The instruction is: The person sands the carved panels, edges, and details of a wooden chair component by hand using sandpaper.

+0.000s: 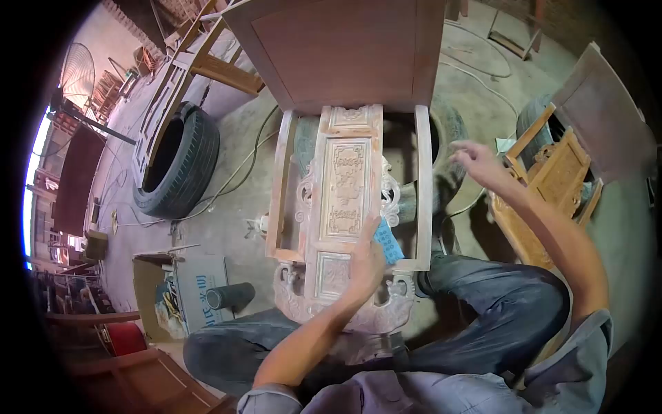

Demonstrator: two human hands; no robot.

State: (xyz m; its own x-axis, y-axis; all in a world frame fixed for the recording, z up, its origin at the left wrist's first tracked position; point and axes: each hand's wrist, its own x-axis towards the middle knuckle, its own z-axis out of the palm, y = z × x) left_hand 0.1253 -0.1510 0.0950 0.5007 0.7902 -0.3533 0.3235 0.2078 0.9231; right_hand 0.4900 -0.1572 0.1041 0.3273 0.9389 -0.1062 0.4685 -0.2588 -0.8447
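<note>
A chair [422, 186] of pale, dusty wood lies in front of me, its carved back panel [347, 186] facing up and its carved crest rail [386, 314] toward my lap. My left hand [367, 262] rests on the lower part of that panel. A blue printed sheet [388, 243], which looks like the backing of sandpaper, sticks out from under its right side, held by the fingers. Off to the right of the chair frame, my right hand [479, 164] is raised in the air, fingers loosely apart and nothing visible in them.
A tire [196, 165] stands at left under another wooden frame; one more tire [448, 145] lies beneath the chair. Left of my knee are a cardboard box [155, 297] and a dark cylinder [231, 297]. An orange-brown carved chair [552, 179] stands at right. Cables [227, 186] cross the floor.
</note>
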